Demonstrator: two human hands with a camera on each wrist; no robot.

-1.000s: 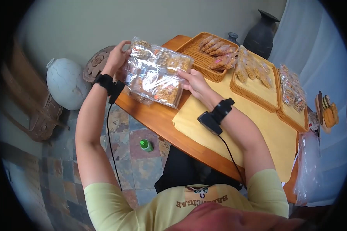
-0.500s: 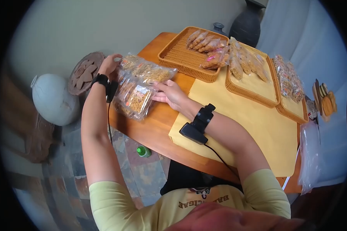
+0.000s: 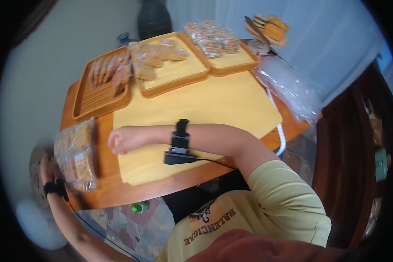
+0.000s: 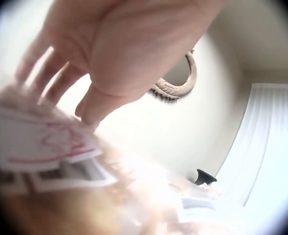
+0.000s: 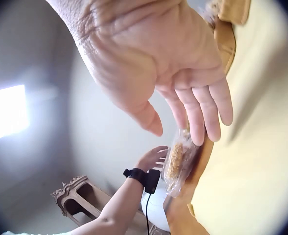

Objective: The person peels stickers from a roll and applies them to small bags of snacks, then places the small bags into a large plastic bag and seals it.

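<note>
A clear plastic bag of packed, crumbly golden snacks (image 3: 76,155) lies at the left end of the wooden table. My left hand (image 3: 47,169) is at its outer side; in the left wrist view that hand's fingers (image 4: 60,81) reach straight toward the printed labels (image 4: 41,142). The right wrist view shows the left hand (image 5: 153,159) with fingers spread beside the snack bag (image 5: 175,164). Over the yellow paper, my right hand (image 3: 129,139) holds nothing. Its fingers (image 5: 197,115) hang loosely extended in the right wrist view.
Along the back stand three wicker trays: the left tray (image 3: 85,105), middle tray (image 3: 174,87) and right tray (image 3: 233,65), each with bagged snacks. Yellow paper (image 3: 196,105) covers the table's middle. Clear plastic bags (image 3: 288,87) overhang the right end. A green bottle (image 3: 139,207) stands on the floor.
The snack bag has gone from being held up in both hands to lying on the table's left end. My right hand has let go and moved away. The head view has swung right.
</note>
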